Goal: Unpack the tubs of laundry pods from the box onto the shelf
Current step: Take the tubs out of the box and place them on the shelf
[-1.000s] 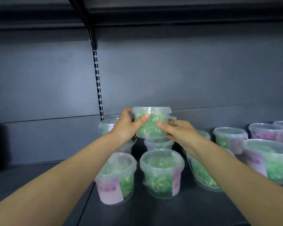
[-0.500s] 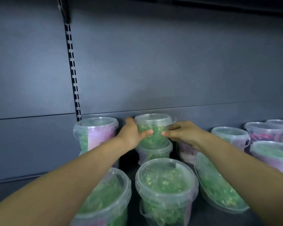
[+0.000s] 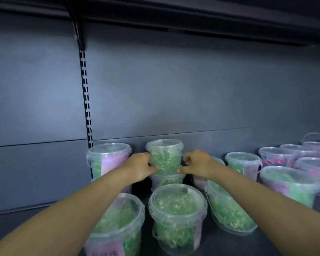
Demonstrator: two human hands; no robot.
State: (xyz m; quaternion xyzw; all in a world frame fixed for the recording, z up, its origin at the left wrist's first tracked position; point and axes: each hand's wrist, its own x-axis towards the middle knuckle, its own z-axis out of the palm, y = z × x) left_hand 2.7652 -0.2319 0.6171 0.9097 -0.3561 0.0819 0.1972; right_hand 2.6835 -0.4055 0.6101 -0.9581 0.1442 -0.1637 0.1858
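Crowded shelf (image 3: 229, 244) (open room leftward)

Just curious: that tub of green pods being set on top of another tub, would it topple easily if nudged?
Probably somewhat. The top tub stands on only the lid of the lower tub, a narrow perch. Its clear plastic wall looks smooth, so it may slide. Both the left hand and the right hand steady it, hinting at care.
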